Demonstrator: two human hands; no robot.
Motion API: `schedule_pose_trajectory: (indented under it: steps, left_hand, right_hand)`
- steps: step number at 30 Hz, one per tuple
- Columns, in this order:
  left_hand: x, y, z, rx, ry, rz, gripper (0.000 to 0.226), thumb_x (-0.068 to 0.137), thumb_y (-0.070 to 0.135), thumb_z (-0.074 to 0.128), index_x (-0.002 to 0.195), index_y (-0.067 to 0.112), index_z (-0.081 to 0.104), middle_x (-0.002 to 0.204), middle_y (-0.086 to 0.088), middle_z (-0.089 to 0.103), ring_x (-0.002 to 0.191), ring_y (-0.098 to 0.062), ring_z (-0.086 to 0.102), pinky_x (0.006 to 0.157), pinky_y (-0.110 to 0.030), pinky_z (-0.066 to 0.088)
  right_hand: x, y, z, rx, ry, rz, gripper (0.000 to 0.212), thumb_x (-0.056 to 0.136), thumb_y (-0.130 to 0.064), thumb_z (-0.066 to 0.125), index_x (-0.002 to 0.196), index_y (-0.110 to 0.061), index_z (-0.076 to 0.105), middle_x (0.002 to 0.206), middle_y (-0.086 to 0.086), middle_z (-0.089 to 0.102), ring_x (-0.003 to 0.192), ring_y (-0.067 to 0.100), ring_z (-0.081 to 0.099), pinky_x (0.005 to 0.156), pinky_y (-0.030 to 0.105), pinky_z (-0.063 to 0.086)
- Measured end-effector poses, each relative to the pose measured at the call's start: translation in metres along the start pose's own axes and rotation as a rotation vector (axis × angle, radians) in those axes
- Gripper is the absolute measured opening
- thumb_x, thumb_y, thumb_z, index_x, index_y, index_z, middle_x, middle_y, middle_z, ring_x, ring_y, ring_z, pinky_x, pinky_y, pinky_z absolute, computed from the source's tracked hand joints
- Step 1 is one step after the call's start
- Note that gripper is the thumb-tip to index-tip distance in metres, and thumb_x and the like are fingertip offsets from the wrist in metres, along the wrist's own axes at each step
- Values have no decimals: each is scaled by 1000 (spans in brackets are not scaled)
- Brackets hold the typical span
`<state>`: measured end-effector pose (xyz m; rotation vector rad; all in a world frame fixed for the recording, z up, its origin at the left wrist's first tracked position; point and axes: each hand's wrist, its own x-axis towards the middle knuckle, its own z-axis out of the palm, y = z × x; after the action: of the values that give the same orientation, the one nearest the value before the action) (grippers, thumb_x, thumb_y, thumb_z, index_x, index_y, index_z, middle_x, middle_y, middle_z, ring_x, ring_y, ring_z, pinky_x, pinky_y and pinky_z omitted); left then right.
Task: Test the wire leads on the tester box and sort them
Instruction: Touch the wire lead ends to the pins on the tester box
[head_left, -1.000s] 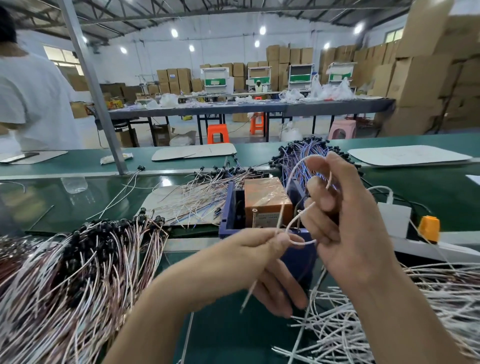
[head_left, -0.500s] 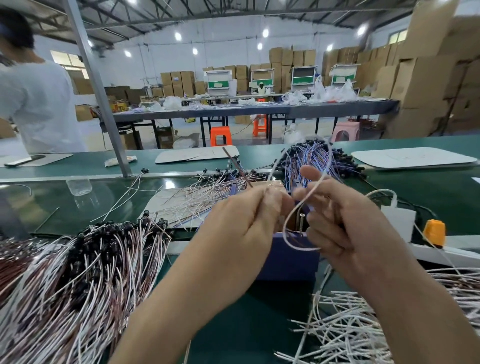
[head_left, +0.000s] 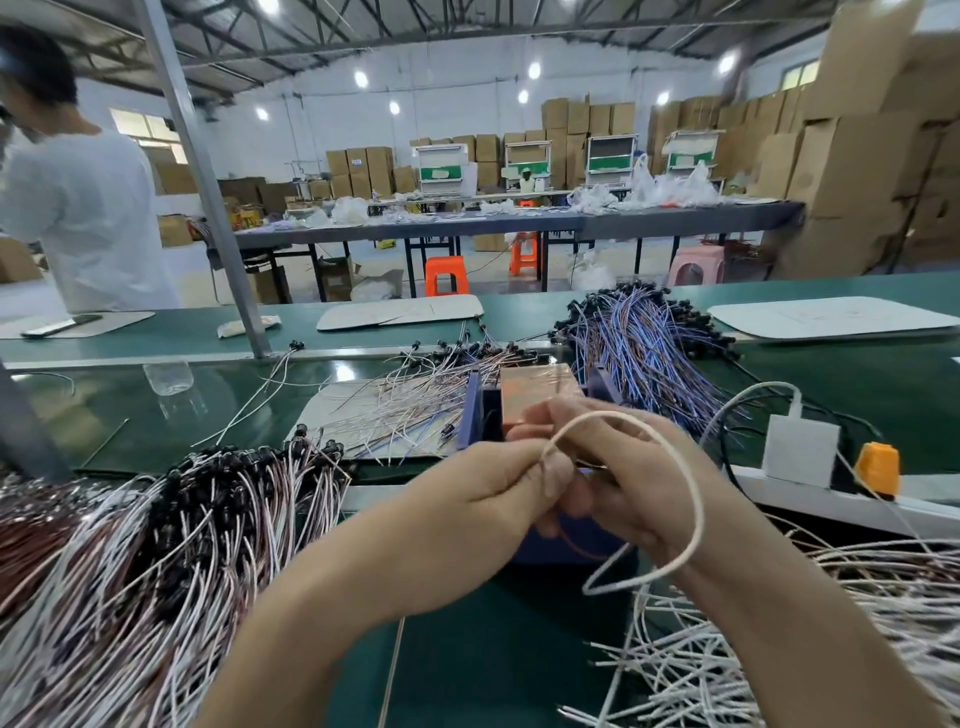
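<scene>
Tray (head_left: 470, 410) at 12 o'clock holds the tester box (head_left: 535, 384); left hand (head_left: 488, 499) and right hand (head_left: 639, 483) pinch one white lead (head_left: 696, 499).

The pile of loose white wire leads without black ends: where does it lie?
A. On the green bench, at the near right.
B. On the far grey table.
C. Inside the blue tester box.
A: the loose white wire leads sprawl on the green bench at the near right of the head view.
</scene>
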<state>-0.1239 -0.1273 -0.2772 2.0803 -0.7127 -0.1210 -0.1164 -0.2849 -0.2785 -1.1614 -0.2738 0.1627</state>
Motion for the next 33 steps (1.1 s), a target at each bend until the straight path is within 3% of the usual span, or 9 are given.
schedule_pose_trajectory:
  steps: [3,7,10,14,17,19,24,28,33]
  left_hand:
    - [-5,-9,-18,248,223,-81,39,95,64,27,106,46,60,101,10,49,95,-1,51,86,-26,45]
    - [-14,-18,-45,568,613,5,40,97,61,25,113,43,57,86,15,55,79,3,55,71,-28,49]
    - [-11,-35,-50,478,791,77,35,105,42,37,126,28,62,66,19,54,54,8,53,50,-12,39]
    - [1,-53,-34,128,965,48,30,104,17,42,122,25,64,91,16,71,71,-12,61,60,-30,52]
    - [7,-66,-19,-107,912,60,27,103,15,45,112,24,68,105,13,74,84,-13,65,64,-30,55]
    - [11,-66,-18,-513,866,73,27,104,25,44,106,19,70,104,1,76,91,-16,69,65,-25,56]
    - [19,-68,-26,-1090,747,35,17,106,9,37,100,15,53,65,-2,58,55,-15,57,54,-28,54]
    - [20,-73,-29,-1030,782,-98,18,101,3,35,95,17,46,54,4,35,41,-12,35,44,-26,44]
    - [18,-86,-24,-724,667,-277,17,105,22,48,106,8,58,51,5,34,40,-9,38,46,-24,48]
  right_hand:
    - [3,-5,-24,-105,233,-100,23,95,-21,56,95,-7,75,67,6,69,27,4,28,28,12,21]
    - [2,-11,-54,-219,359,-175,25,102,-23,53,99,-14,77,63,0,58,28,2,21,29,11,18]
    - [3,-13,-74,-355,420,-156,24,103,-23,52,100,-17,75,56,-1,55,27,2,21,29,10,18]
    - [5,-9,-94,-657,530,-163,13,100,-38,57,104,-28,65,55,-1,63,31,4,32,30,15,25]
    - [5,-5,-99,-766,520,-156,15,99,-43,58,100,-29,63,60,0,68,34,4,35,32,13,26]
    - [5,-5,-97,-807,491,-134,16,98,-42,58,100,-28,64,62,0,70,33,3,37,32,12,27]
    - [0,-7,-90,-881,473,-98,9,99,-35,57,97,-30,64,64,-4,72,34,-2,45,43,18,34]
    - [1,-8,-87,-916,458,-28,8,99,-29,56,97,-28,63,61,-6,71,34,3,32,35,14,28]
    - [-4,-6,-83,-944,439,19,11,97,-33,58,92,-26,65,49,-7,58,38,1,40,39,16,31]
